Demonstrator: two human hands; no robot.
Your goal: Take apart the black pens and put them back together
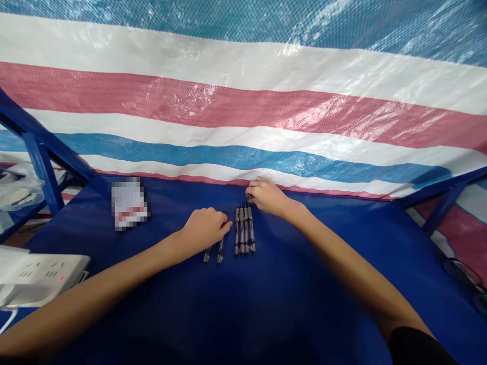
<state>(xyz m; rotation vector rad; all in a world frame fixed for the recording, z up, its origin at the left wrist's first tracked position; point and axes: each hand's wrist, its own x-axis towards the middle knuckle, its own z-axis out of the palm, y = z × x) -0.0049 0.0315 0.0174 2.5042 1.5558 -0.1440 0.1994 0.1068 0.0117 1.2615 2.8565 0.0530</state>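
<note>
- From my head camera, I look down at a blue sheet (304,289) with pens on it.
- My left hand (203,229) is curled over the top ends of two pens (214,249). My fingers are close together. I cannot tell if they really grip the pens.
- The two pens lie tilted, and their low ends stick out from under my hand.
- Just to the right are four pens (244,230), lying side by side and nearly touching.
- My right hand (267,196) is at the top ends of the four pens. Its fingers are curled in a narrow shape. I cannot tell if they hold a pen.
- A white pack (129,204) lies to the left of my left hand. It is too blurred to read.
- A white power strip (45,276) with a small red light sits at the front left.
- A striped tarp (243,111) hangs behind the blue sheet.
- A blue metal frame (41,162) stands at the left.
</note>
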